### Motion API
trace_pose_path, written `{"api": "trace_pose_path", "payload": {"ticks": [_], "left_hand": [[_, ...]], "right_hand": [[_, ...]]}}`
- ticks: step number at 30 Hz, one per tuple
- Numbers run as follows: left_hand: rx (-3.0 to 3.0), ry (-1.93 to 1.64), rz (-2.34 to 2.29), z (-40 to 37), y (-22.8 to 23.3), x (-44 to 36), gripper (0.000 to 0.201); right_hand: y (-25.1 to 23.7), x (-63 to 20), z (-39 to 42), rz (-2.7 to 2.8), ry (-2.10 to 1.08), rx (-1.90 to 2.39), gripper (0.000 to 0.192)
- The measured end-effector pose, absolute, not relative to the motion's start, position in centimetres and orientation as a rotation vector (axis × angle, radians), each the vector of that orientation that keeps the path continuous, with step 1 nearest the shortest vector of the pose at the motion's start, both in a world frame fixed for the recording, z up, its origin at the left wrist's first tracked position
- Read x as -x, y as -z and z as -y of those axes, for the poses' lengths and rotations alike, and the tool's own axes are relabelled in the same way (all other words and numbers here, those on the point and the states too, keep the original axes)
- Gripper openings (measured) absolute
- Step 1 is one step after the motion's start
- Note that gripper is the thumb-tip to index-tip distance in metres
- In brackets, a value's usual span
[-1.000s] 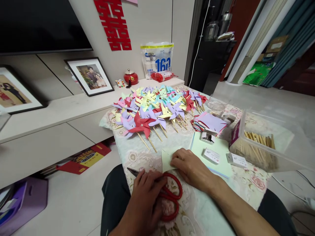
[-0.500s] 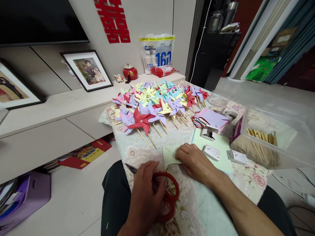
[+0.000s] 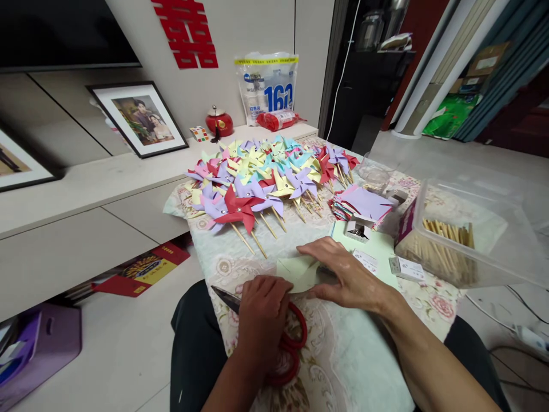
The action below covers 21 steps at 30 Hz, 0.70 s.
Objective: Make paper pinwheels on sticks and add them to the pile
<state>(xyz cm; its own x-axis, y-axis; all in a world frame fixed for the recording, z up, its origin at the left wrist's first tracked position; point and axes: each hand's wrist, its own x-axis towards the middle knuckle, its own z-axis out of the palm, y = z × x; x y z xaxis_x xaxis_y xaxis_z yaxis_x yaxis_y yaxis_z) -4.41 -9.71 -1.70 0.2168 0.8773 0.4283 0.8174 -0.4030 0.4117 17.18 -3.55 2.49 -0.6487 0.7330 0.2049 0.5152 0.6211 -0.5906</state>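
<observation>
My left hand [image 3: 262, 312] lies flat on top of the red-handled scissors [image 3: 283, 343], fingers loosely curled over the handle loops, not threaded through them as far as I can tell. The scissors lie on the floral tablecloth [image 3: 343, 355] at the near table edge, with the dark blade tip [image 3: 221, 296] poking out left of my knuckles, past the cloth edge.

My right hand [image 3: 347, 274] holds a pale green paper square [image 3: 298, 272]. The fingers are together and extended over the sheet's right part, thumb underneath or at the near edge; I can't tell exactly where the thumb contacts. The sheet is folded or creased on a diagonal and is lifted slightly at my fingers. It sits just beyond the scissors, between my two hands, nearly touching my left fingertips.

Behind the sheet is a heap of finished paper pinwheels [image 3: 266, 177] in red, purple, yellow, pink and blue, wooden sticks pointing toward me. The red pinwheel [image 3: 238, 209] is nearest. To the right of the heap is a stack of coloured paper squares [image 3: 364, 203], purple on top. A small open box [image 3: 358, 229] sits on a green sheet [image 3: 377, 249] just beyond my right hand, with two small white boxes [image 3: 405, 268] near it. At far right, a clear plastic tub [image 3: 472, 240] holds wooden sticks [image 3: 446, 252].
</observation>
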Motion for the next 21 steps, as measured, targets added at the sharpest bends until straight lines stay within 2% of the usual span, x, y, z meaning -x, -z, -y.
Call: {"api": "trace_pose_path", "payload": {"ticks": [4,12,15,17,21], "left_hand": [[-2.289,-0.958,-1.569,9.7,1.4,4.9,0.019],[-2.188,-0.915,-1.528,9.2,1.5,4.8,0.027],[-2.174,-0.917,-1.539,9.3,1.1,4.6,0.021],[-2.187,-0.956,-1.528,9.4,0.8,4.4,0.017],[-2.158,-0.998,-1.602,9.5,0.7,4.2,0.006]], "right_hand": [[-2.7,-17.8,3.4,2.485,-0.742,0.990,0.084],[-2.9,-16.8,3.8,2.661,-0.677,1.050,0.048],[-2.5,-16.7,3.7,2.669,-0.662,1.083,0.038],[-2.4,-16.8,3.7,2.674,-0.645,1.110,0.037],[-2.3,-16.7,3.8,2.692,-0.616,1.159,0.046]]}}
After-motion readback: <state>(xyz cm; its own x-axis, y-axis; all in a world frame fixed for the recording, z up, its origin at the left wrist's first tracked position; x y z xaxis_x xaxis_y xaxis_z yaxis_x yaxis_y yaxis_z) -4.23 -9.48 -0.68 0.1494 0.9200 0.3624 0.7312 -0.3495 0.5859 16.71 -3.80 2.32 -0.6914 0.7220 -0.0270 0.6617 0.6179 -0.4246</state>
